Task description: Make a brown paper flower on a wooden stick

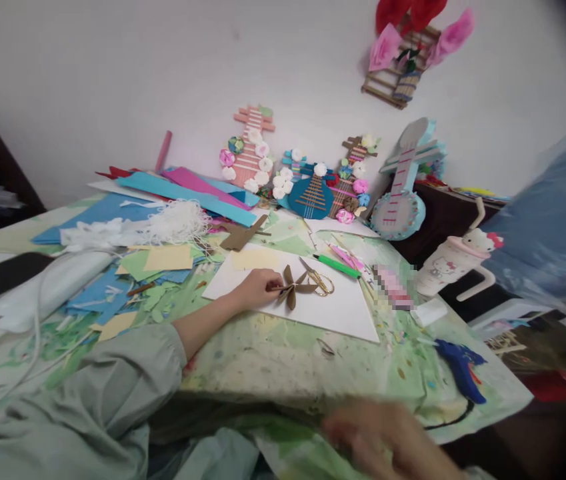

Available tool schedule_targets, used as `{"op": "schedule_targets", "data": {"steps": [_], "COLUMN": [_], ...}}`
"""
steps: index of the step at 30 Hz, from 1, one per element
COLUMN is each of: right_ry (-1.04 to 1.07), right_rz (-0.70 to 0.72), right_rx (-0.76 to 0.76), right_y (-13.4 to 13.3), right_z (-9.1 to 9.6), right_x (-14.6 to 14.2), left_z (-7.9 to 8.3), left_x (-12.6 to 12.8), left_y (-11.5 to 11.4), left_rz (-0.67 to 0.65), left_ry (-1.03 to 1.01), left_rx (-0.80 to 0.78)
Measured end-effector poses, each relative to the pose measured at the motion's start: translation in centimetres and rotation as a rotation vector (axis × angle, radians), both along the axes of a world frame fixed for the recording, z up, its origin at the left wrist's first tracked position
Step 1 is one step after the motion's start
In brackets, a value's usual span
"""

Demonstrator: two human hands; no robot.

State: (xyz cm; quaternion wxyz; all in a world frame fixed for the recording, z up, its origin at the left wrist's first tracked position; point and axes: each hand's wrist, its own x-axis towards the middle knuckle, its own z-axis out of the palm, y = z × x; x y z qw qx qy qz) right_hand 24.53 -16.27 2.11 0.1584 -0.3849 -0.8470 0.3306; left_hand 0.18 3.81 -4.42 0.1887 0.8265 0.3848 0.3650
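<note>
My left hand (257,288) rests on a white sheet (333,313) in the middle of the table, its fingers pinched on the centre of a small brown paper bow (295,287). Gold-handled scissors (319,280) lie just right of the bow. A green marker (336,265) and a pink pen (345,256) lie further right on the sheet. My right hand (387,440) is low at the bottom edge, below the table's front edge, blurred by motion; its fingers cannot be made out.
Coloured paper sheets (187,190), scraps and white string (175,223) cover the table's left. Paper guitar models (313,190) lean against the back wall. A blue glue gun (460,370) lies front right. A cartoon-cat cup (450,263) stands right.
</note>
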Motion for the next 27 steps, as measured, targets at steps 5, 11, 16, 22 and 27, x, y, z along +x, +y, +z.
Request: {"op": "schedule_targets", "data": {"steps": [5, 11, 16, 22, 27], "right_ry": [-0.034, -0.32, -0.363, 0.04, 0.396], "right_rz": [-0.435, -0.493, -0.451, -0.495, -0.352], "right_rx": [0.31, 0.516, 0.442, 0.455, 0.289], "right_y": [10.5, 20.6, 21.7, 21.9, 22.4], "right_z": [1.5, -1.7, -2.8, -4.1, -4.8], "right_x": [-2.9, -7.1, -7.9, -6.6, -6.0], "left_z": [0.3, -0.1, 0.1, 0.8, 1.1], "left_x": [0.2, 0.1, 0.4, -0.3, -0.8], "left_y": [-0.5, -0.5, -0.7, -0.3, 0.3], "left_rz": [-0.019, -0.054, -0.05, 0.091, 0.183], "left_ry": [0.09, 0.192, 0.213, -0.067, -0.45], "left_rx": [0.065, 0.121, 0.117, -0.169, -0.43]}}
